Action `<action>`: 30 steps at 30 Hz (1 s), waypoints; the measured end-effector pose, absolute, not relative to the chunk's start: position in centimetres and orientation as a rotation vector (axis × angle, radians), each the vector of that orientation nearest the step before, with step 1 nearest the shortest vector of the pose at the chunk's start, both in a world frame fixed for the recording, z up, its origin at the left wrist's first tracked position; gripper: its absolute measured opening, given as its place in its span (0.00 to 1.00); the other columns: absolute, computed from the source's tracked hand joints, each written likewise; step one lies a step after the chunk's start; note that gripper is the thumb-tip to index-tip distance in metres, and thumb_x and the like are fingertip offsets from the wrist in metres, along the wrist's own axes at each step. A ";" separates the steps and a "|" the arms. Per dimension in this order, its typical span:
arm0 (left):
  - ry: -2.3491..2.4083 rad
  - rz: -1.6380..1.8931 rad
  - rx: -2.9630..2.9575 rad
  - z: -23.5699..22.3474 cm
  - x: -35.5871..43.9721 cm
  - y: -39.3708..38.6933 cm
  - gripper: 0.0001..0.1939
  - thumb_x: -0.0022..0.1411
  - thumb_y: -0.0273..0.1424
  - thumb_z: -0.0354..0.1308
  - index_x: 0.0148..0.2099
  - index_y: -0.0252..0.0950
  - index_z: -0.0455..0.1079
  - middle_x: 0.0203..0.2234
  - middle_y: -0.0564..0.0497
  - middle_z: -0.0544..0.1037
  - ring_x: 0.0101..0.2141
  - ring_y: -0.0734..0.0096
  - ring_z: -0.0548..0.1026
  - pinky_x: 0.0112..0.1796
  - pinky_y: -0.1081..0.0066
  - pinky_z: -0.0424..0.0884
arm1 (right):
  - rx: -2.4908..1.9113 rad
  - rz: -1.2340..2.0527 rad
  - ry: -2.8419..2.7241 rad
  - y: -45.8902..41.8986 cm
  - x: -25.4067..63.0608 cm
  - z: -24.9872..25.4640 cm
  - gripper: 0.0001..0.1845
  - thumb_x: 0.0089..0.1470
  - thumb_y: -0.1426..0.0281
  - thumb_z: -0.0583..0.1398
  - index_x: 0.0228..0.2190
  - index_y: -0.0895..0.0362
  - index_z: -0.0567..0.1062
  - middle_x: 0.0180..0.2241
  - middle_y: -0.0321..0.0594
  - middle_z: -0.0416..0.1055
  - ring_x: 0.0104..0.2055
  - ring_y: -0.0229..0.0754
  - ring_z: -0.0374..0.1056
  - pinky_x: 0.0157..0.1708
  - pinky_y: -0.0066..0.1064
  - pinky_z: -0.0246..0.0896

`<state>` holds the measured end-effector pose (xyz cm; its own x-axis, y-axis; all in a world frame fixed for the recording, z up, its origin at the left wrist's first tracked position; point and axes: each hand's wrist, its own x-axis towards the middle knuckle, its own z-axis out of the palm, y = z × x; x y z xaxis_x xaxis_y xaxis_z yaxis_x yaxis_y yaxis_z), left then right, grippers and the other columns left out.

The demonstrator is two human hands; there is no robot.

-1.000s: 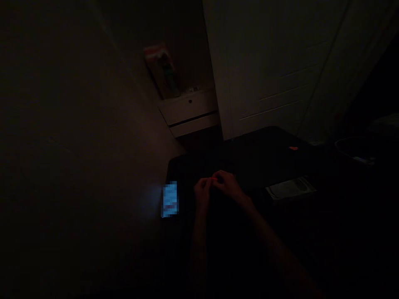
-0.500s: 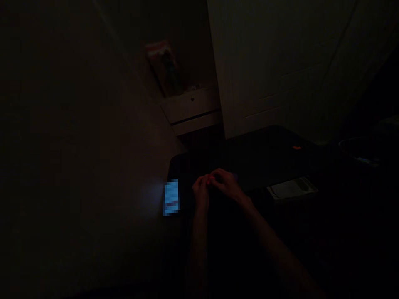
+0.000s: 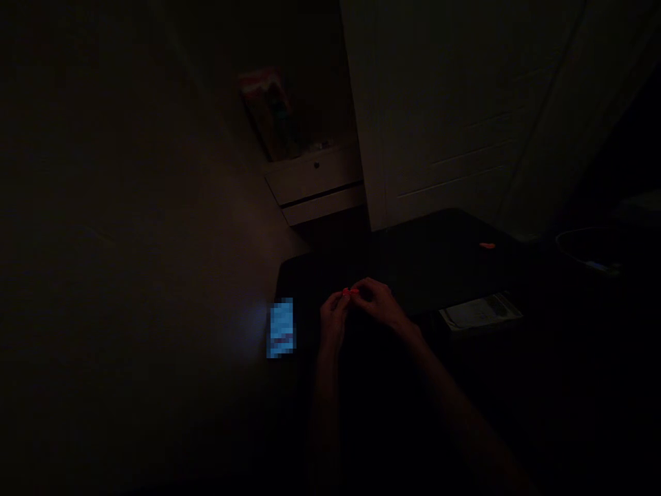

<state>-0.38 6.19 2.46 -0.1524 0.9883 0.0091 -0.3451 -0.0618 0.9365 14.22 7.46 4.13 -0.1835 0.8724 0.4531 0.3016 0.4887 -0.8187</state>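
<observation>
The room is very dark. Over the dark table (image 3: 428, 265), a small bright red-orange piece (image 3: 350, 292) is pinched between my two hands; its kind is too small and dim to make out. My left hand (image 3: 333, 315) grips it from the left with thumb and fingers pressed together. From the right, my right hand (image 3: 379, 301) closes its fingertips on the same piece. A similar orange piece (image 3: 487, 246) lies on the far right part of the table.
A lit, blurred screen (image 3: 281, 328) glows left of my hands, beside the wall (image 3: 206, 241). Below the table's right edge lies a book-like item (image 3: 483, 312). Beyond the table are a white drawer unit (image 3: 320, 189) and a pale door (image 3: 438, 117). A round rim (image 3: 581, 231) shows at far right.
The red-orange piece now shows more plainly between my fingertips, which have shifted slightly. The whole view has moved a little.
</observation>
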 end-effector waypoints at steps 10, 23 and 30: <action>0.957 1.496 0.870 2.1 -0.7 6.5 0.14 0.49 0.38 0.71 0.30 0.32 0.75 0.27 0.50 0.78 0.29 0.75 0.74 0.31 0.74 0.68 | -0.889 0.746 -1.725 7.4 13.0 2.9 0.07 0.63 0.65 0.58 0.38 0.55 0.75 0.36 0.40 0.75 0.38 0.42 0.71 0.40 0.33 0.64; 0.805 1.609 0.417 2.2 -0.4 7.2 0.03 0.49 0.24 0.66 0.27 0.31 0.74 0.27 0.51 0.77 0.31 0.76 0.75 0.38 0.75 0.70 | -0.769 0.612 -1.667 6.6 11.9 3.1 0.07 0.65 0.66 0.59 0.42 0.54 0.75 0.40 0.42 0.73 0.43 0.44 0.71 0.45 0.36 0.65; 0.821 1.635 0.417 2.3 0.1 7.3 0.03 0.49 0.25 0.66 0.27 0.33 0.74 0.27 0.51 0.78 0.32 0.74 0.75 0.37 0.74 0.70 | -0.853 0.712 -1.521 6.9 11.3 2.6 0.09 0.63 0.63 0.60 0.40 0.54 0.76 0.40 0.42 0.77 0.42 0.45 0.73 0.44 0.36 0.68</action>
